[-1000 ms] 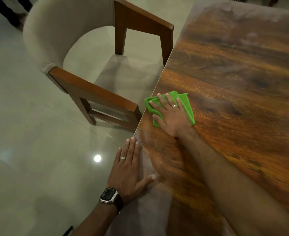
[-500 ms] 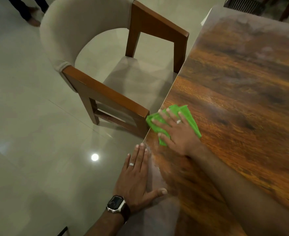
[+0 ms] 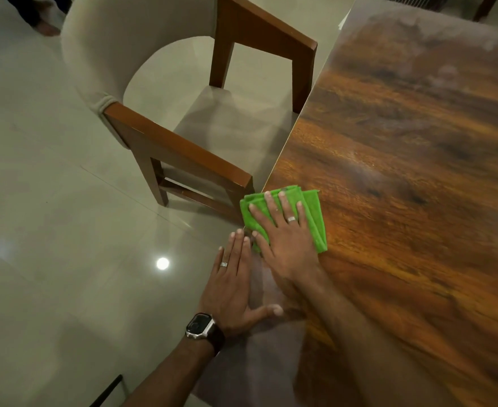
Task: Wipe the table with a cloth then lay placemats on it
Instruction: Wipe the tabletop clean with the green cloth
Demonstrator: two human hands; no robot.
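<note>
Cloth (image 3: 315, 212) first: bright green, fuzzy like microfibre, folded into several layers whose edges show along its far and right sides. It lies flat at the left edge of the bench (image 3: 403, 171), one corner hanging slightly past that edge, close to the chair's (image 3: 183, 148) wooden armrest. My right hand (image 3: 285, 239) presses on it, palm down, fingers spread and straight, gripping nothing; a ring sits on one finger. My left hand (image 3: 233, 289) lies flat and open on the bench edge just beside it, fingertips almost touching the cloth, wearing a ring and a watch (image 3: 200, 326). Much of the cloth is covered by my right hand. I see glare washing out the near bench corner, and someone's feet (image 3: 45, 26) are cut off at the top left.
</note>
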